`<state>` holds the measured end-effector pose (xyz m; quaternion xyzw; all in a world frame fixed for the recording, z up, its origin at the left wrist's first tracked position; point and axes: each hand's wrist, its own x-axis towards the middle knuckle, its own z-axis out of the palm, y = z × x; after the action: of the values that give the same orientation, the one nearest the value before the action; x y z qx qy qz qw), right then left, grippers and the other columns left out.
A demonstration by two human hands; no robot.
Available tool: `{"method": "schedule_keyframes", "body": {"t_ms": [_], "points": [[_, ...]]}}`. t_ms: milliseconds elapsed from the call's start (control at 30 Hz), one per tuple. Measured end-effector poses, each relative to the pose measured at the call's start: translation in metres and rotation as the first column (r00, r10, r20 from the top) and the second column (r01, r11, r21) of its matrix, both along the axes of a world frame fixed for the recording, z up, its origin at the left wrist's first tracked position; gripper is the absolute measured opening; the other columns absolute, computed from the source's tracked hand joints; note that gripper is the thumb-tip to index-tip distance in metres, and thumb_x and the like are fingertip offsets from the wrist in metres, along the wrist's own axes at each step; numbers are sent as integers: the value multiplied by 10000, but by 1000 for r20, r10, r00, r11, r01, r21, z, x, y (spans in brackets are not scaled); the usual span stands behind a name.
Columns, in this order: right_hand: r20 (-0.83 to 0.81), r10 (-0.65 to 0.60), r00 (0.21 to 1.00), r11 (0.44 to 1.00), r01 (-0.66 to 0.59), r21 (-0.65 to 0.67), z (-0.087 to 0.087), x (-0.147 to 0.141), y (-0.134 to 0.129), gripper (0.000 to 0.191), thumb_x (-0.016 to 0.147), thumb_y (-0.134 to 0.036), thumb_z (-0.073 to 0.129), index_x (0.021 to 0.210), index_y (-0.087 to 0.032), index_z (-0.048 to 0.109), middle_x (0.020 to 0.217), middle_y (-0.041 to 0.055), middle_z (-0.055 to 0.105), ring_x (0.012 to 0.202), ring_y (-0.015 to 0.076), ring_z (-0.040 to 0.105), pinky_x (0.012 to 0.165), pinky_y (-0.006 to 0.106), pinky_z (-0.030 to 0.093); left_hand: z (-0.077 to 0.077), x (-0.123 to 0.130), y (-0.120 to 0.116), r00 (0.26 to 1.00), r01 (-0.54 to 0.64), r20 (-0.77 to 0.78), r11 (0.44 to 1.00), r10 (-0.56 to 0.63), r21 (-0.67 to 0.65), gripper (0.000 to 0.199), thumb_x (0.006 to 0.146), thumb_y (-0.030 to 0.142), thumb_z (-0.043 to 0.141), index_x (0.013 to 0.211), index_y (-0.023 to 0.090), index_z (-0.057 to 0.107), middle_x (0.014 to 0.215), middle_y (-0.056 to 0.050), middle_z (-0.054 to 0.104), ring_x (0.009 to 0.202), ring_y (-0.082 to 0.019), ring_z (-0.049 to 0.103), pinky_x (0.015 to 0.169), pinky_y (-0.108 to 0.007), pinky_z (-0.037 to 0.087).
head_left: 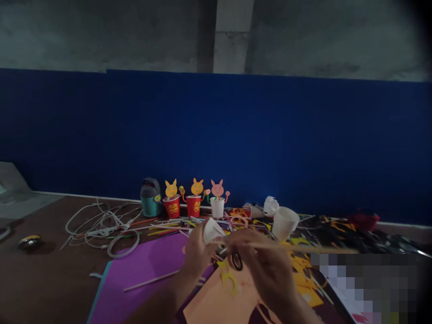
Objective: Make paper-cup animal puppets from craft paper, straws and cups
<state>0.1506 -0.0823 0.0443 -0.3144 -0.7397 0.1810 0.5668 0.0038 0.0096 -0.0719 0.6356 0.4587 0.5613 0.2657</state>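
My left hand (197, 247) is closed around a white paper cup (213, 230), tilted on its side. Beside it, my right hand (263, 258) pinches a long, thin pale stick (313, 248). One end of the stick is at the cup; the other reaches out to the right, blurred. Whether that end touches the cup or goes into it is hidden by my fingers. Under my right hand shows a black loop (237, 261), like a scissors handle; I cannot tell if my fingers touch it. Orange paper (219, 297) and a yellow cut-out scrap (229, 279) lie below.
Behind stand two red cups (193, 207) and a white cup (217, 208) with paper animal heads, beside a teal bottle (150, 200). Purple paper (145, 270) and a white cable (97, 225) lie left. Another white cup (285, 222) and yellow scraps (303, 274) are right.
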Motion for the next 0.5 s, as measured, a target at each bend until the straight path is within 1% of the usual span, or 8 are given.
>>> {"method": "schedule_keyframes", "body": {"t_ms": [33,67,133,200,267,300,400,500], "points": [[-115,-54,992,998,49,-51,1,3,3,199,929,-224,442,925,-208,641,871,62,681,769,168,645,687,305,524,-2,1,1,1000,-10,-20,1000,10,12,592,690,367,698,1229,192,529,1164,-115,629,1072,-298,582,903,-429,457],[-185,-111,976,990,93,-105,1,7,8,209,934,-251,436,939,-202,640,884,68,679,743,167,651,669,305,531,-4,2,2,999,-19,-45,999,20,35,609,698,358,695,1251,193,501,1186,-114,614,1079,-291,579,906,-424,458],[-203,-181,962,973,146,-177,-4,14,23,229,941,-284,417,972,-193,625,923,76,664,756,172,650,695,322,532,-8,6,3,994,-41,-101,993,52,107,621,712,324,686,1274,194,455,1203,-115,589,1097,-283,565,919,-425,457],[-84,-242,967,965,232,-122,-16,20,40,202,920,-284,452,945,-192,630,939,79,634,816,188,626,749,346,510,-13,10,3,980,-62,-170,974,100,217,629,720,277,673,1288,186,418,1195,-128,572,1101,-284,553,924,-437,456],[110,-258,960,962,266,-65,-30,22,53,170,872,-289,527,865,-187,663,944,90,592,884,218,587,801,375,479,-15,13,2,965,-63,-221,944,140,323,612,743,245,642,1298,181,393,1191,-142,557,1095,-286,544,909,-444,463],[188,-255,949,960,272,-73,-36,21,58,144,836,-292,578,876,-188,669,952,91,576,894,227,572,811,383,469,-15,14,1,960,-52,-238,933,144,357,586,763,229,615,1301,182,387,1191,-145,553,1093,-284,542,904,-446,465],[322,-230,918,951,283,-126,-53,14,63,114,764,-274,651,838,-190,670,958,88,548,896,235,543,806,373,457,-11,16,-4,951,8,-286,914,119,406,491,808,197,541,1279,193,404,1172,-136,564,1084,-270,547,903,-449,461],[360,-217,907,952,278,-128,-60,8,63,50,750,-210,636,709,-180,632,926,77,545,880,225,531,795,350,443,-4,15,-8,939,27,-326,917,114,397,458,818,205,529,1262,178,420,1154,-138,575,1064,-260,558,899,-435,465]]}}
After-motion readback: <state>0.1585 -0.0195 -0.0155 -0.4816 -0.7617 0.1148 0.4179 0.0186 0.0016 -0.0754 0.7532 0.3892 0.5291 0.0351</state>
